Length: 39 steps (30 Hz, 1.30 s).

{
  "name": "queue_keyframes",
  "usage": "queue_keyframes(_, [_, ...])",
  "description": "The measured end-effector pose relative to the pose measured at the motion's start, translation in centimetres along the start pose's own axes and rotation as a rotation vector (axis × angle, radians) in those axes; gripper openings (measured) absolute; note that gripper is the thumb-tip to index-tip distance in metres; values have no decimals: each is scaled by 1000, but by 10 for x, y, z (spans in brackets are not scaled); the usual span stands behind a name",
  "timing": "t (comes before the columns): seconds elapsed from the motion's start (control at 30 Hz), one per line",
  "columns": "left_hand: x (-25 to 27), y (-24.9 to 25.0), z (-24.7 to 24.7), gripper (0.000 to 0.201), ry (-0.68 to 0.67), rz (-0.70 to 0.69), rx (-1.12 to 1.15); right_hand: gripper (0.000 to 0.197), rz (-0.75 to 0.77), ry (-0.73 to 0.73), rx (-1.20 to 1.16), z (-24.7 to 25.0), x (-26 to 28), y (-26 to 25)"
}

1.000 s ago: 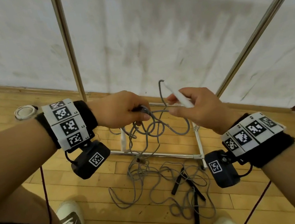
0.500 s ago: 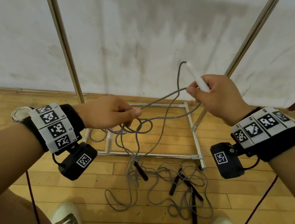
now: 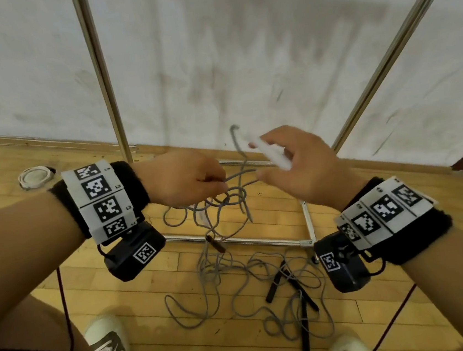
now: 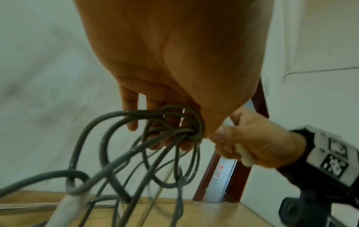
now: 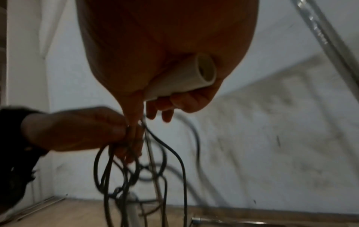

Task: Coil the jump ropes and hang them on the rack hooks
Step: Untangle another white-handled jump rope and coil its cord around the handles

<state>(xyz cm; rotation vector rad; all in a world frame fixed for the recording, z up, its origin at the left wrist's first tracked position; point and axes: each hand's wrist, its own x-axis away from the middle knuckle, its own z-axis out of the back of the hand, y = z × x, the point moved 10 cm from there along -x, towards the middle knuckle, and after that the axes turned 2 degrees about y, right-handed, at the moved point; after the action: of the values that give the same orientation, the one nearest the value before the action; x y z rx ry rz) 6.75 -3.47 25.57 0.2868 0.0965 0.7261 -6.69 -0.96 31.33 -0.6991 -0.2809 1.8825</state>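
On the floor (image 3: 63,284) nearest the shoes (image 3: 108,342) lies a tangle of grey rope with black handles (image 3: 299,297), not yet coiled. Above it, the left hand (image 3: 184,177) grips a bunch of grey rope loops (image 4: 155,138) (count unclear). The right hand (image 3: 298,162) holds a white handle (image 5: 182,78) against the palm, fingers loosely curled. Beyond stands the rack (image 3: 104,83); no hooks are in view. Judgement: 1 rope is partly coiled, nothing is hung.
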Motion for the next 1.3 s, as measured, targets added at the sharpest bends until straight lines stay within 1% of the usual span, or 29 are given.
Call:
queue_keyframes(0.03, [-1,6,1,39,10,-18,11,37,-3,-45,-6,-11,1,-6])
queue_keyframes(0.1, [-2,15,5,42,29,-45,75,26,-5,-129,-39,-29,4,-14])
queue_keyframes(0.13, [-2,17,8,43,45,-55,116,21,-2,-145,-47,-33,4,-16])
queue_keyframes(0.2, [0,12,14,41,74,-55,197,18,-27,-128,-22,-27,1,-9])
queue_keyframes(0.27, [5,-3,10,39,33,-5,210,19,-94,-43,-31,-8,-6,5])
queue_keyframes(0.33, [10,-22,-3,38,-77,72,158,24,-156,129,-77,24,-12,22])
queue_keyframes(0.4, [15,-38,-15,32,-160,125,124,24,-247,290,-119,54,-10,46])
queue_keyframes(0.43, [16,-43,-16,27,-163,135,126,21,-290,323,-128,61,-8,58])
queue_keyframes(0.47, [16,-46,-16,24,-147,139,123,17,-328,321,-118,63,-6,67])
queue_keyframes(0.53, [15,-48,-12,23,-97,140,83,6,-378,252,-48,53,-2,78])
queue_keyframes(0.57, [14,-48,-11,25,-77,138,60,12,-380,219,-14,46,-1,78])
queue_keyframes(0.6, [13,-46,-10,27,-60,133,49,23,-357,189,2,40,-1,73])
queue_keyframes(0.63, [12,-44,-9,28,-42,127,55,32,-306,162,-4,34,-1,64])
queue_keyframes(0.67, [9,-40,-7,30,-24,120,70,36,-241,138,-31,28,-3,51])
queue_keyframes(0.7, [7,-37,-6,30,-7,114,90,37,-181,110,-65,21,-4,37])
queue_keyframes(0.77, [2,-28,-2,30,24,96,120,31,-117,36,-108,2,-3,16])
queue_keyframes(0.87, [-2,-11,8,31,81,33,172,26,-143,-86,-75,-26,-2,2])
queue_keyframes(0.93, [-1,-2,13,37,89,-2,197,8,-139,-110,-78,-32,-2,-2])
queue_keyframes(1.0, [1,-2,12,41,73,-1,191,13,-124,-81,-55,-26,-5,-1])
queue_keyframes(1.07, [5,-10,8,40,55,13,152,15,-133,-21,-34,-12,-7,3])
queue_keyframes(1.1, [9,-18,5,38,29,28,119,14,-140,25,-29,-4,-9,5])
queue_keyframes(1.17, [16,-33,-8,39,-81,74,47,15,-170,130,-32,17,-11,19])
queue_keyframes(1.23, [22,-49,-19,37,-168,128,-5,16,-205,176,-56,30,-8,35])
queue_keyframes(1.3, [23,-61,-19,29,-161,174,-1,16,-228,189,-35,35,-5,46])
